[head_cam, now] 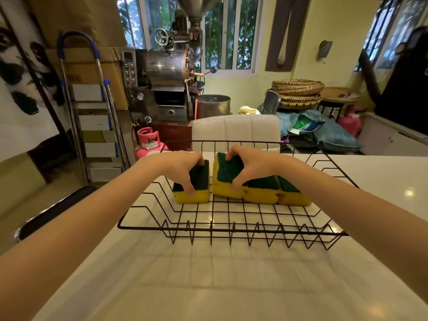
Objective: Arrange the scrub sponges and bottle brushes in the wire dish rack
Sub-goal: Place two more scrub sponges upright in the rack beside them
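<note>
A black wire dish rack [231, 229] stands on the white table [176, 274]. Several yellow sponges with green scrub tops lie in a row inside it. My left hand [183, 166] grips the leftmost sponge [193, 196], thumb on its front and fingers over the back. My right hand [249, 164] holds the neighbouring sponge [225, 181], which is tilted up at its far end. Two more sponges [261, 194] [293, 196] lie flat to its right, touching each other. No bottle brush is in view.
A white padded chair back [236, 130] stands just behind the rack. A dark chair edge [53, 212] sits at the table's left side. Beyond are a pink gas cylinder [149, 144], a step ladder [92, 126] and a metal roasting machine [169, 72].
</note>
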Motion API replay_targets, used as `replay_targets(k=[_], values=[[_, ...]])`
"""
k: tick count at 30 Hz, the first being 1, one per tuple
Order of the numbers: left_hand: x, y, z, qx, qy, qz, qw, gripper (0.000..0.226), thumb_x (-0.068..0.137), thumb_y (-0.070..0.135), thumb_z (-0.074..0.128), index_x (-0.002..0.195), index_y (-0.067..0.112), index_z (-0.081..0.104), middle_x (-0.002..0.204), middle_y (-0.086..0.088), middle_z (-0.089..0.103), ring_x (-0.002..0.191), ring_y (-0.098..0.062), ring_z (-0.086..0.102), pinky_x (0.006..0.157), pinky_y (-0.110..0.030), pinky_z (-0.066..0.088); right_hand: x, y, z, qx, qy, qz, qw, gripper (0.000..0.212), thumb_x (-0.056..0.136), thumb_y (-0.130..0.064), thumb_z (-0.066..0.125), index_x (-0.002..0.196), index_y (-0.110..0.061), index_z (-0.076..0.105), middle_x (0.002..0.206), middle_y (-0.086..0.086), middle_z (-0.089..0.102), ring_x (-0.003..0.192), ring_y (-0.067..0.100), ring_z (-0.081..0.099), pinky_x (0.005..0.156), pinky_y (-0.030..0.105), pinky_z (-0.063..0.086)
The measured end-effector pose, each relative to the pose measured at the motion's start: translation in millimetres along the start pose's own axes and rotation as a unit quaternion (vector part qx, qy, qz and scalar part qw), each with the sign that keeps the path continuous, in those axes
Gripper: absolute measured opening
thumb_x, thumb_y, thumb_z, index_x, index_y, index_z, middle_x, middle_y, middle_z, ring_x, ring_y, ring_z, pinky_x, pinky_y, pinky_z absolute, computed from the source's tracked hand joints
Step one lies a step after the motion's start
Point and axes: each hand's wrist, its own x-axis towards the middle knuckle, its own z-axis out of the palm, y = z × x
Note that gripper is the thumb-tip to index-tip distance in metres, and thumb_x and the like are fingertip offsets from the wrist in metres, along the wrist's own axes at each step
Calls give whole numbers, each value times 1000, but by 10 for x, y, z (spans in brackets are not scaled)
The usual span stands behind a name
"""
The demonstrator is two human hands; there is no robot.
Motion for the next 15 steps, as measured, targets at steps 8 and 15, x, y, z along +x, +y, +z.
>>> replay_targets(k=[8, 15], values=[[7, -64, 8, -22, 28, 26, 999, 73, 64, 25, 77, 124, 23, 35, 123, -6, 46, 100, -19, 45, 79, -31, 45, 31, -57, 151, -53, -4, -4, 999, 77, 66, -35, 75, 127, -15, 32, 121, 9, 48, 100, 21, 48, 77, 29, 44], [-10, 42, 37, 19, 14, 24, 999, 65, 70, 27, 71, 125, 20, 38, 122, -6, 50, 99, -19, 46, 83, -32, 42, -45, -141, 134, -134, -15, -6, 991, 82, 70, -40, 71, 134, -12, 30, 131, 11, 43, 119, 28, 40, 95, 38, 42]])
